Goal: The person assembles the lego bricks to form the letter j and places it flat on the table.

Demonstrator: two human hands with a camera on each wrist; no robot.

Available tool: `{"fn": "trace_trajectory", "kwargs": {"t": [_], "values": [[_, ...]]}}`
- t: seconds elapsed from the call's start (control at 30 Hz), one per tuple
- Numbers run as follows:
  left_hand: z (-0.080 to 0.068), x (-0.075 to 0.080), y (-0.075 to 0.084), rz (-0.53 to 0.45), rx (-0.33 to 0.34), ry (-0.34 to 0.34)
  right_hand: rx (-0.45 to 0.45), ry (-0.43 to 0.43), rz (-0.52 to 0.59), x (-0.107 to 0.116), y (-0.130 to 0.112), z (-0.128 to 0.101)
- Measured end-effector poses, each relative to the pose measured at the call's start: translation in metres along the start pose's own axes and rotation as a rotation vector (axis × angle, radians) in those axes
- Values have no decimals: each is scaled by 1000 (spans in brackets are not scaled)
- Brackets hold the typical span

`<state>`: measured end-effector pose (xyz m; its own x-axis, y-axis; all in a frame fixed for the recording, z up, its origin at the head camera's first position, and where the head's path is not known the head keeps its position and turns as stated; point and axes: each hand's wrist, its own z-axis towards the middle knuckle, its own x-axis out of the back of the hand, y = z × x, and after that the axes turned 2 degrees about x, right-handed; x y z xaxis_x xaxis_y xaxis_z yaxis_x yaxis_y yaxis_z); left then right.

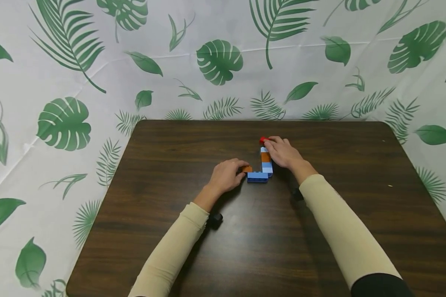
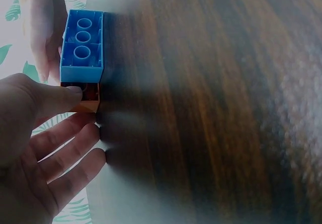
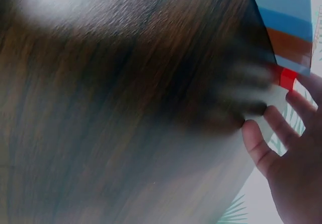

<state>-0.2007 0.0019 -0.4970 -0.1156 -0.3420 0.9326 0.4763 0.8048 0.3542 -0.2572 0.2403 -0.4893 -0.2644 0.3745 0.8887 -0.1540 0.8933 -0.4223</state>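
Observation:
My left hand (image 1: 224, 175) pinches an orange brick (image 1: 247, 169) at the left end of a blue toy brick (image 1: 257, 177). The left wrist view shows the thumb on the orange brick's (image 2: 90, 106) hollow side; the blue brick (image 2: 82, 45) stands on its side, tubes showing. From its right end, a row of light blue bricks (image 1: 267, 167) with an orange brick (image 1: 265, 157) among them runs away from me. At the row's far end, my right hand (image 1: 283, 153) holds a small red brick (image 1: 263, 140). In the right wrist view its thumb is hidden.
The bricks stand on a dark wooden table (image 1: 152, 198), toward its far edge. Behind it hangs a white cloth (image 1: 182, 70) printed with green leaves. A small pale fleck (image 1: 390, 185) lies at the right of the table.

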Motion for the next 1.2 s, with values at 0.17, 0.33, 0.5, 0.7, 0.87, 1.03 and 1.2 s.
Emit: {"fn": "trace_trajectory", "kwargs": {"t": [0.17, 0.33, 0.5, 0.7, 0.87, 1.03, 1.2], "values": [[0, -1, 1, 10, 4, 1, 24, -12, 5, 0, 5, -2], [-1, 0, 2, 11, 11, -1, 44, -28, -8, 1, 6, -2], [-1, 0, 2, 13, 22, -5, 53, -37, -15, 4, 3, -1], [-1, 1, 2, 13, 26, -9, 48, -39, -9, 4, 1, -2], [-1, 1, 1, 8, 32, -19, 40, -43, 4, 2, 4, -1], [-2, 0, 1, 4, 35, -23, 46, -49, 8, 1, 6, -1], [-3, 0, -1, -12, 26, -14, 64, -28, 72, 2, 10, -1]]}}
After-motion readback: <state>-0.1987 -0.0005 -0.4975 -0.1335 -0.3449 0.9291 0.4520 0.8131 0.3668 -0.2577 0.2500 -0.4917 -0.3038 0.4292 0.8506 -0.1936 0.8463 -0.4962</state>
